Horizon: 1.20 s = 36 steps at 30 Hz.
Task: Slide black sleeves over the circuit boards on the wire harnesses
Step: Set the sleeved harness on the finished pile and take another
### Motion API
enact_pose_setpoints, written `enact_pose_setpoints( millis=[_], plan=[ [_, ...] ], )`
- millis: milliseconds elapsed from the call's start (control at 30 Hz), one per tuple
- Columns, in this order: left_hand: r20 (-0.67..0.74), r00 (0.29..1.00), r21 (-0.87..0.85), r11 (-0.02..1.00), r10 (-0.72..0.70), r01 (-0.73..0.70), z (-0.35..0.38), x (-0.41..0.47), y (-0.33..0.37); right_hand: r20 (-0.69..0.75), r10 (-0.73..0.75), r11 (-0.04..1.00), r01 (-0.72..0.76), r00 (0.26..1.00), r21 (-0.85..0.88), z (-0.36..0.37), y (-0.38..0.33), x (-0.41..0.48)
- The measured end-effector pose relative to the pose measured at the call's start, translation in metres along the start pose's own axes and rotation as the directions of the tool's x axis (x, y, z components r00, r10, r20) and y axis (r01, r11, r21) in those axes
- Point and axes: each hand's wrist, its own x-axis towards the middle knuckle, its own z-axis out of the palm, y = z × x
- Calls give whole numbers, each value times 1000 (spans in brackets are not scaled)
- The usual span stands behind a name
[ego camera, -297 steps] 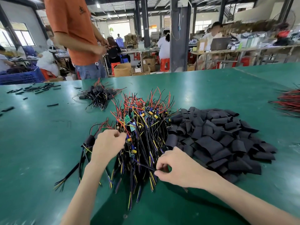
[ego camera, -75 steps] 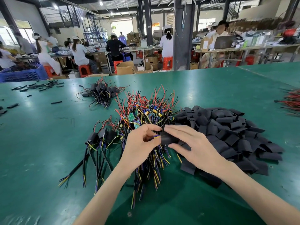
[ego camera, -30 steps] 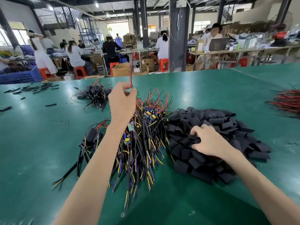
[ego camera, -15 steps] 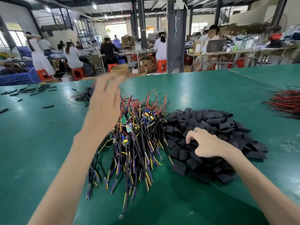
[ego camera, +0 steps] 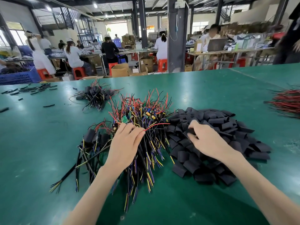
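A heap of wire harnesses [ego camera: 146,127] with small circuit boards lies mid-table, red leads pointing away and black cables toward me. My left hand [ego camera: 125,143] rests on this heap and pinches a red wire between thumb and fingertips. To the right spreads a pile of flat black sleeves [ego camera: 215,137]. My right hand [ego camera: 206,140] lies on that pile, fingers curled and pinching one sleeve at its near-left edge. A few sleeved harnesses [ego camera: 92,140] lie just left of the heap.
A second bunch of sleeved harnesses [ego camera: 95,96] sits farther back on the green table [ego camera: 211,93]. Red and black wires [ego camera: 287,101] lie at the right edge, loose black pieces [ego camera: 32,90] at the far left. Other people work at benches beyond.
My left hand has come down from the raised reach toward the far bunch and now pinches a wire on the heap. My right hand stays on the sleeve pile.
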Motion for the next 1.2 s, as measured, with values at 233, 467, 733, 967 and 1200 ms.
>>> enact_pose_setpoints(
  millis=[233,467,733,967,1200],
  plan=[
    [-24,996,-108,990,-89,86,-1,-7,6,41,-14,947,0,999,323,13,-15,-4],
    [-35,990,-144,981,-139,132,-4,-8,8,83,-35,923,1,996,384,15,-11,-1],
    [-72,991,-209,973,-113,95,-7,-6,12,-135,-61,918,109,989,382,11,-12,2],
    [-69,995,-222,973,-74,57,-6,-7,13,-147,-39,910,96,988,404,13,-13,3],
    [-60,998,-231,973,-37,22,-7,-7,15,-131,43,865,28,990,501,10,-12,3]
  ],
)
